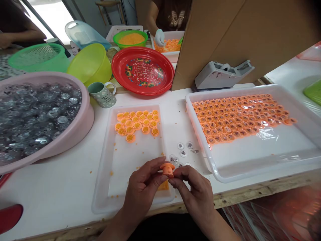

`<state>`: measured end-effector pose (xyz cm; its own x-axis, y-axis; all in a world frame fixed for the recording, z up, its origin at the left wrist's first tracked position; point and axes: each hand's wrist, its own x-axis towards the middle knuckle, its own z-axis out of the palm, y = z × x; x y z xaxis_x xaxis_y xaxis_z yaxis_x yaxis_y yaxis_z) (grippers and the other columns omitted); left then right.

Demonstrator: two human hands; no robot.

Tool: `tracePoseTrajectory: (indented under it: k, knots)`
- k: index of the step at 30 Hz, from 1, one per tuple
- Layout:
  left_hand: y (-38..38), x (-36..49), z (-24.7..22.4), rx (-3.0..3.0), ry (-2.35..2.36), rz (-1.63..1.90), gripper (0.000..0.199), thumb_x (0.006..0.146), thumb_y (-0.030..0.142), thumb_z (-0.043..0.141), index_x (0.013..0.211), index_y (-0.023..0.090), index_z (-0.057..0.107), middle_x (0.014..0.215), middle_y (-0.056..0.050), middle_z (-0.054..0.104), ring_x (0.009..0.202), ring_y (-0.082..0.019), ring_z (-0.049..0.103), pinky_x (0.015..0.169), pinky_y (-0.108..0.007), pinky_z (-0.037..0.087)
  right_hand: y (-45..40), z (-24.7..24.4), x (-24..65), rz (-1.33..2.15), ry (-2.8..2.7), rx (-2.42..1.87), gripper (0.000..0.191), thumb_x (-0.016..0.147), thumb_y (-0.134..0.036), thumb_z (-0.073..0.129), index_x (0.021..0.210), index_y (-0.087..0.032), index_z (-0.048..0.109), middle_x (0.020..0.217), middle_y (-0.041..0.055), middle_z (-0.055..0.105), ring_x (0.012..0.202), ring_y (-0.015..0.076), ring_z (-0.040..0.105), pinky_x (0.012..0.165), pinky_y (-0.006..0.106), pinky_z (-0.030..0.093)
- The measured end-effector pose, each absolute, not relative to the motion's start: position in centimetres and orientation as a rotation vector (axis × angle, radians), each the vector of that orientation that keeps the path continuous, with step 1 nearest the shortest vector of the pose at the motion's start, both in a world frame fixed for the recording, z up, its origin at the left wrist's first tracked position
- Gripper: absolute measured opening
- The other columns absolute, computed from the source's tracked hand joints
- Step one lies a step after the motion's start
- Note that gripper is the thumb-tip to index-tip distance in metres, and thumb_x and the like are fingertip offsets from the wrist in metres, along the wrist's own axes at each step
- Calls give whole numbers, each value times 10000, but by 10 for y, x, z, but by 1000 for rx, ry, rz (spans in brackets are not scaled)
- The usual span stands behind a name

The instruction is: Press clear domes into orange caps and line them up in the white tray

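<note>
An orange spool-shaped plastic piece [167,170] is pinched between both hands, over the right edge of the smaller white tray [100,180]. My left hand [142,182] grips its left side with thumb and fingers. From the right, my right hand [194,184] holds it with thumb and forefinger. Orange cups with yellow contents [136,125] sit at the back of that tray. Several clear discs with dark prints [183,153] lie on the table just beyond the hands. The larger white tray [218,172] on the right carries rows of orange pieces with printed tops [227,117].
A pink tub [86,110] of clear discs stands at the left, beside a mug [102,95]. Behind are a red plate [142,71], green baskets [37,57], a tape dispenser [223,75] and a cardboard panel [215,33]. Across the table, another person's gloved hand [159,37] reaches into a tray.
</note>
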<state>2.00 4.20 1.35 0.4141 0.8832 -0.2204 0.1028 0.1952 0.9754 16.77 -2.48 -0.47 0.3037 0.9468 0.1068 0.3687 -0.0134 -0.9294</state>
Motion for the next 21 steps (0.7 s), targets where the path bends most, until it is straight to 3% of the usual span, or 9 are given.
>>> tracePoseTrajectory:
  k: [9,14,18,21]
  knots:
    - [39,23,27,1426,1009,695,236,788,269,730,1023,284,723,908,1,770,803,-202,736,709,-279,646,-32,19,172,450,-1422,-1511,173,874,-76,579,934,-231,626,799,27,699,690,150,663,605,257,541]
    - [38,23,25,1685,955,750,360,823,171,693,1115,381,693,994,66,760,818,-150,725,794,-237,610,-34,28,176,313,-1536,-1545,247,836,-39,598,990,-227,642,834,34,728,696,158,692,603,255,555]
    - [35,26,33,1769,974,741,335,858,147,638,1098,373,697,1051,61,747,901,-156,714,815,-235,588,-36,28,176,332,-1536,-1552,256,823,-11,578,950,-225,639,817,22,718,681,149,684,594,243,536]
    - [33,29,34,1755,997,742,300,866,166,616,1084,357,691,981,56,752,841,-151,712,757,-224,585,-36,19,173,426,-1387,-1568,242,845,-54,582,1009,-231,600,822,23,671,698,156,654,610,261,532]
